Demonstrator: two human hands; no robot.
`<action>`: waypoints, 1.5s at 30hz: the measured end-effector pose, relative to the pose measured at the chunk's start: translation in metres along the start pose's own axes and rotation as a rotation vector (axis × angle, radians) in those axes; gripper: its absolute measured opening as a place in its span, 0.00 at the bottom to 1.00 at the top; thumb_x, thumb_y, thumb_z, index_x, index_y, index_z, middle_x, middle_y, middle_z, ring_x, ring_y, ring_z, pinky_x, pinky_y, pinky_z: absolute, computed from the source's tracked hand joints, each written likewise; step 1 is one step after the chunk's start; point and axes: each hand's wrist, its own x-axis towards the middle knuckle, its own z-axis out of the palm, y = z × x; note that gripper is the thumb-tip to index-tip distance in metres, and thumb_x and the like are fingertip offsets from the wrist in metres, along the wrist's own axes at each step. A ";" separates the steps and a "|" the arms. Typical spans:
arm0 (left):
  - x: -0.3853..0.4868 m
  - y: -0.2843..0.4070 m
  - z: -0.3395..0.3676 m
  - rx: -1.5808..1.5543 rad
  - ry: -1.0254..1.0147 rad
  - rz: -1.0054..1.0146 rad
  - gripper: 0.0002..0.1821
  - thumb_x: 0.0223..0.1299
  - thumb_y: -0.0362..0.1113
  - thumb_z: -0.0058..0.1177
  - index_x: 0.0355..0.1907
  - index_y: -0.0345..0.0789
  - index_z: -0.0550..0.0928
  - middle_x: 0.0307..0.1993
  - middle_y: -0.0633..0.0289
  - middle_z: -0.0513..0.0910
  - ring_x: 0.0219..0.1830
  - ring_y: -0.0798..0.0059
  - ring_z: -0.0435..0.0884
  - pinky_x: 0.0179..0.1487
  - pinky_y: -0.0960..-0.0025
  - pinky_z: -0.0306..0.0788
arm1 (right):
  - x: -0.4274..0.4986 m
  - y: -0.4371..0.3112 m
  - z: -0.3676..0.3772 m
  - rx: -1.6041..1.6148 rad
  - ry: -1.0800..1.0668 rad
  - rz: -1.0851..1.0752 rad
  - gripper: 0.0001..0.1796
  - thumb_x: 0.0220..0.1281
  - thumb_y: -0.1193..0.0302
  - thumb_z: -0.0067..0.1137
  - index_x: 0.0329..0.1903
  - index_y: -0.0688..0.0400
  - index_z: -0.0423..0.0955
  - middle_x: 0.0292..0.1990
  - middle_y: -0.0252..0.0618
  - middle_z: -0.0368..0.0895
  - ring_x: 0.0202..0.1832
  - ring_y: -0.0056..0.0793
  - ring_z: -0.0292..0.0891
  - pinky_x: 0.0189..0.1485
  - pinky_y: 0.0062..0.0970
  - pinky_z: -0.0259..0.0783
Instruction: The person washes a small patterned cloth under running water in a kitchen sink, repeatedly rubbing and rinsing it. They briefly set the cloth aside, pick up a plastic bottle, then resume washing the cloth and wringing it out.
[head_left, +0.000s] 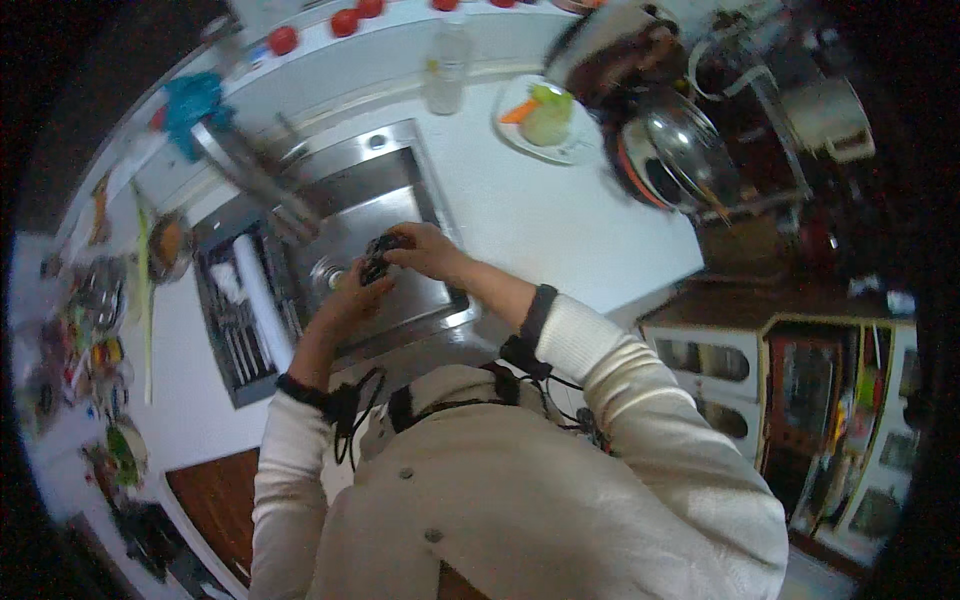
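Over the stainless steel sink (382, 217), both of my hands hold one small dark, textured object (379, 259), too blurred to name. My left hand (356, 296) grips it from the lower left, and my right hand (424, 251) has its fingers on its upper right end. Below and left of the object, the sink drain (328, 274) shows. A metal faucet (247, 172) reaches over the sink's left part. Black bands with dark cords circle both wrists.
A dark drying rack (240, 360) with a white roll adjoins the sink's left. Behind stands a clear bottle (448, 75). Right of it, a plate (559, 150) carries green and orange vegetables, near a pot with a glass lid (690, 150). A blue cloth (191, 109) hangs by the faucet.
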 end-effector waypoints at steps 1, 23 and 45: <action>0.000 0.006 0.007 -0.054 0.017 -0.076 0.14 0.55 0.37 0.60 0.44 0.38 0.78 0.27 0.71 0.75 0.23 0.84 0.70 0.26 0.77 0.64 | -0.004 0.006 -0.005 0.054 0.050 -0.010 0.19 0.53 0.69 0.65 0.47 0.63 0.76 0.36 0.43 0.83 0.38 0.30 0.80 0.44 0.29 0.73; 0.069 0.129 0.054 0.886 0.116 0.135 0.11 0.59 0.32 0.55 0.44 0.32 0.82 0.34 0.60 0.83 0.38 0.80 0.81 0.41 0.74 0.73 | -0.156 0.020 -0.137 0.632 0.409 0.308 0.09 0.65 0.65 0.54 0.38 0.57 0.74 0.31 0.30 0.75 0.30 0.19 0.70 0.33 0.18 0.67; 0.069 0.144 0.090 -0.301 0.094 -0.026 0.27 0.62 0.29 0.54 0.64 0.35 0.67 0.43 0.63 0.77 0.21 0.86 0.68 0.23 0.80 0.65 | -0.124 0.008 -0.175 0.830 0.173 0.094 0.22 0.64 0.55 0.54 0.48 0.62 0.75 0.40 0.37 0.80 0.38 0.25 0.76 0.43 0.26 0.72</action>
